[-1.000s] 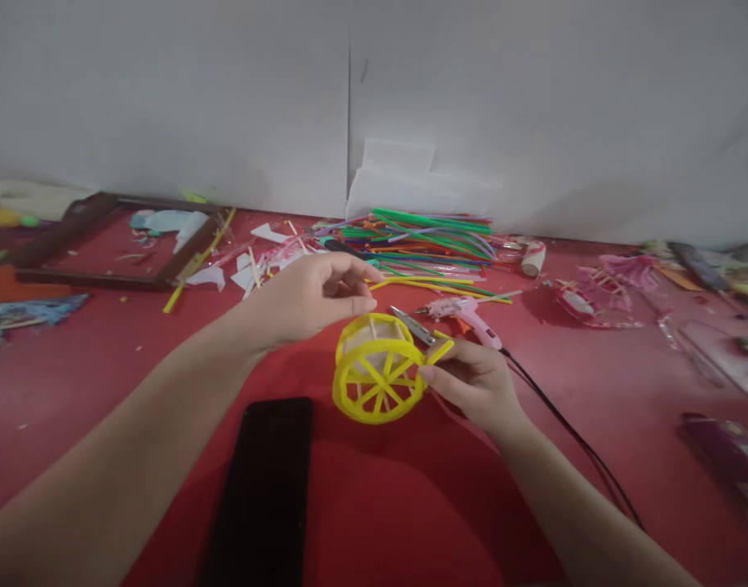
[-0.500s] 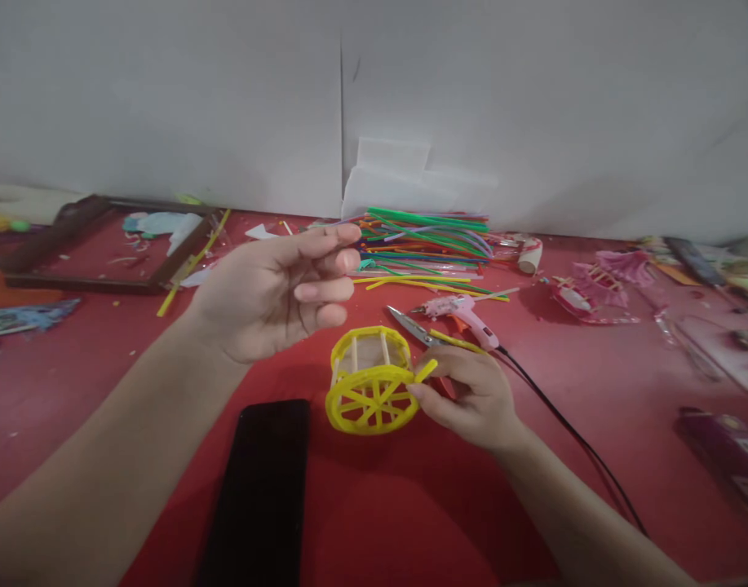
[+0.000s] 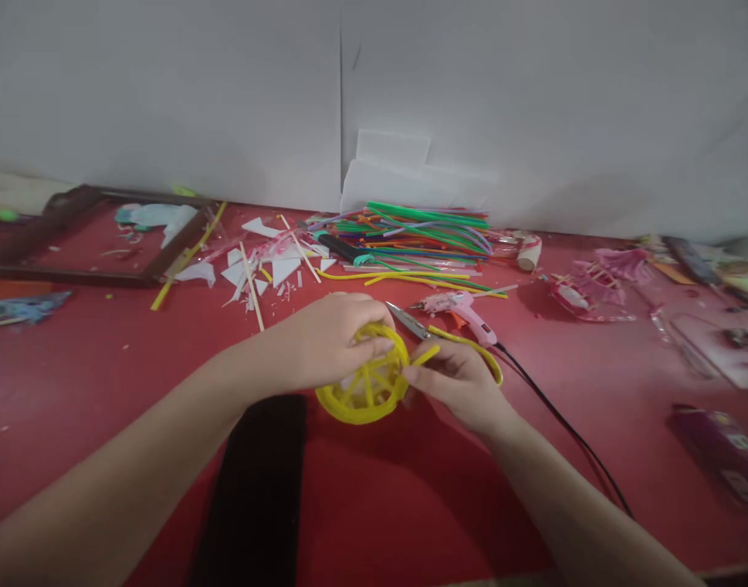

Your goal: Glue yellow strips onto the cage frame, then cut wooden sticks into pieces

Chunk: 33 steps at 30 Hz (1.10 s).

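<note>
A red tabletop (image 3: 398, 522) strewn with craft supplies stands against a grey wall (image 3: 165, 98). At its center, between two bare hands, is a yellow spoked wheel (image 3: 358, 414), tilted toward the near side; whether it touches the table cannot be told. The left hand (image 3: 328, 338) grasps its rim from the left and above, while the right hand (image 3: 465, 379) pinches the right edge, beside a short yellow end (image 3: 426, 356) that juts out. A black phone (image 3: 257, 497) lies near, left of center. Just beyond the right hand rest scissors (image 3: 410, 323) and a pink glue gun (image 3: 470, 316). Farther back lie colorful pipe cleaners (image 3: 435, 232), with a dark frame (image 3: 73, 276) far left.
</note>
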### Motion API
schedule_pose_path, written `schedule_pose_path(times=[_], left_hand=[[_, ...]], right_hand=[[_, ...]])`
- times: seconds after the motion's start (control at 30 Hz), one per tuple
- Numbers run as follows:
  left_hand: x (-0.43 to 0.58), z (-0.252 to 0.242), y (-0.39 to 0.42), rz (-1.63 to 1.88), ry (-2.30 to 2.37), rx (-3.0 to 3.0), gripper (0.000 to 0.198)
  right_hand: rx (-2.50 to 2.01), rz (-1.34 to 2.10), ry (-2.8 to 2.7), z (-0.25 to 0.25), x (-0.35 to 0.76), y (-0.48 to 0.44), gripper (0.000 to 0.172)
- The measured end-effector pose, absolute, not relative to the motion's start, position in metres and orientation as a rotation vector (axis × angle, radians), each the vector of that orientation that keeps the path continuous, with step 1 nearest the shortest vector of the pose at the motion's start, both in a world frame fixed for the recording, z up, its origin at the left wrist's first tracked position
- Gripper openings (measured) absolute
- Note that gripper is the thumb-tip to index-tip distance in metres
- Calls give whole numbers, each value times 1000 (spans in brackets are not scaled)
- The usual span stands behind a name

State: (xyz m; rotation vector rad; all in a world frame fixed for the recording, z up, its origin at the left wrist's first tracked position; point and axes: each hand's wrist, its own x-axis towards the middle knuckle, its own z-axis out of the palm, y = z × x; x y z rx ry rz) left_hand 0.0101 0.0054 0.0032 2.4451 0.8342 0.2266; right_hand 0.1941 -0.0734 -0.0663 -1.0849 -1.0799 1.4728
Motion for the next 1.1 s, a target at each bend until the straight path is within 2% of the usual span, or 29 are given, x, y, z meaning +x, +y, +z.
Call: schedule_pose_path(times=[0.13, 0.27, 0.4, 0.5, 0.7, 0.83, 0.93, 1.03, 1.1], left_hand=[[9, -4, 10, 130, 699, 2448, 19], [10, -8, 6, 361, 811, 2470, 24], [5, -7, -13, 602, 935, 2570, 18], [-3, -10, -32, 710, 946, 2650, 15], [-10, -29, -53, 745, 955, 2674, 13], [-6, -41, -57, 770, 995, 2658, 11], [-4, -45, -56, 794, 970, 2623, 9], [-5, -46, -56, 815, 953, 2591, 9], [-6, -46, -57, 809, 946, 2568, 11]], right_hand=[[-1042, 1743, -1026, -70, 193, -74, 24], [-1160, 1706, -837, -70, 187, -72, 26], [-1239, 1653, -636, -70, 179, -76, 31], [-1207, 1652, -582, -69, 176, -83, 29], [-1166, 1671, -592, -72, 175, -97, 25], [-1160, 1674, -635, -80, 180, -111, 36], [-1281, 1490, -792, -77, 188, -118, 29], [-1430, 998, -1204, -60, 199, -113, 18], [-1425, 637, -1598, -44, 203, -106, 18]])
